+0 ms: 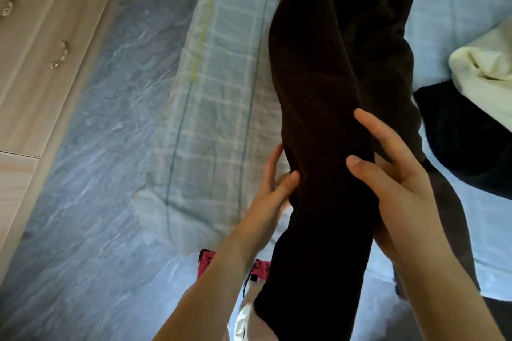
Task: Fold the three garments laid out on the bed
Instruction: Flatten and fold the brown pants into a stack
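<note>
A long dark brown garment [327, 86] hangs bunched between my two hands and trails up over the bed [227, 69]. My left hand [270, 188] pinches its left edge between thumb and fingers. My right hand [393, 174] grips the right side, thumb on top and fingers spread along the cloth. A navy garment [465, 135] lies on the bed at the right. A cream garment [487, 77] rests partly on top of it near the right edge.
The bed has a pale blue checked sheet and its left edge runs down the middle of the view. Grey marbled floor [97, 160] lies to the left. A light wood wardrobe with metal handles [62, 54] stands at the far left.
</note>
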A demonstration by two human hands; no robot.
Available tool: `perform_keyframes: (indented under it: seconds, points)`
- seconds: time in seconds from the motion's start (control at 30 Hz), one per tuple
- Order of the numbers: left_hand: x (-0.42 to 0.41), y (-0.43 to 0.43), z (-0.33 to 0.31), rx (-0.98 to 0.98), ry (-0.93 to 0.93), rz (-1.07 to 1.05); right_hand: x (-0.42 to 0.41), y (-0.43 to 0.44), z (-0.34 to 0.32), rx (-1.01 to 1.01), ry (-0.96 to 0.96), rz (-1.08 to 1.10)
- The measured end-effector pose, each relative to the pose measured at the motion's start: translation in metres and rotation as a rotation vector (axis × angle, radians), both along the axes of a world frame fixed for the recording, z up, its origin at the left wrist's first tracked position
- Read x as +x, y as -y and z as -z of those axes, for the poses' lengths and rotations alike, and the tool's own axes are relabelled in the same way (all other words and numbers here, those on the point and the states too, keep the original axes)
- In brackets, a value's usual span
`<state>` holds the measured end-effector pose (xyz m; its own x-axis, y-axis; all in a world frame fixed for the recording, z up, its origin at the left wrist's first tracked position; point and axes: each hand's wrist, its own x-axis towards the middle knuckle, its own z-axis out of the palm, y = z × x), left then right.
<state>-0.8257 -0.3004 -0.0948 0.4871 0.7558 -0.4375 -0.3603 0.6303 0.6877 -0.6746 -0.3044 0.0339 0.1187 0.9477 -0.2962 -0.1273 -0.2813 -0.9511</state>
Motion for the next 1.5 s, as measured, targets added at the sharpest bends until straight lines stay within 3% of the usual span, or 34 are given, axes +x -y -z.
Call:
perform_keyframes:
  seconds: [0.13,0.43,0.6,0.73,0.83,1.0,1.1,1.17,1.27,1.33,1.37,1.43,1.5]
  points:
    - [0.009,0.001,-0.01,-0.025,0.046,-0.056,0.007,0.002,-0.002,0.003,0.006,-0.002]
    - [-0.006,0.006,-0.013,-0.023,-0.052,-0.155,0.021,0.007,0.004,0.007,0.134,-0.032]
    - [-0.045,0.008,-0.036,0.125,-0.254,-0.221,0.026,0.016,0.006,0.005,0.223,-0.085]
    - [-0.088,0.017,-0.048,0.283,-0.412,-0.207,0.019,0.041,0.037,-0.081,0.131,0.003]
    - [-0.091,0.023,-0.031,0.207,-0.755,-0.084,-0.009,0.06,0.086,-0.289,0.278,0.028]
    - [-0.089,0.025,-0.019,0.233,-0.9,0.029,-0.023,0.064,0.117,-0.366,0.394,0.091]
    - [-0.107,0.024,-0.035,0.281,-0.835,-0.035,-0.018,0.074,0.107,-0.278,0.199,0.08]
    - [-0.116,0.024,-0.04,0.36,-0.903,-0.106,-0.021,0.079,0.101,-0.222,0.122,0.076]
    - [-0.113,0.022,-0.029,0.45,-1.214,0.071,-0.036,0.077,0.108,-0.301,0.415,-0.027]
    - [-0.104,0.025,-0.019,0.59,-1.479,0.289,-0.046,0.072,0.113,-0.319,0.813,-0.115]
    - [-0.1,0.025,-0.015,0.72,-1.57,0.313,-0.049,0.067,0.115,-0.236,0.984,-0.096]
    - [-0.092,0.015,-0.005,0.972,-1.606,0.248,-0.053,0.052,0.122,-0.027,1.13,-0.025]
    - [-0.079,0.0,0.005,1.119,-1.573,0.285,-0.059,0.034,0.134,0.077,1.16,-0.051]
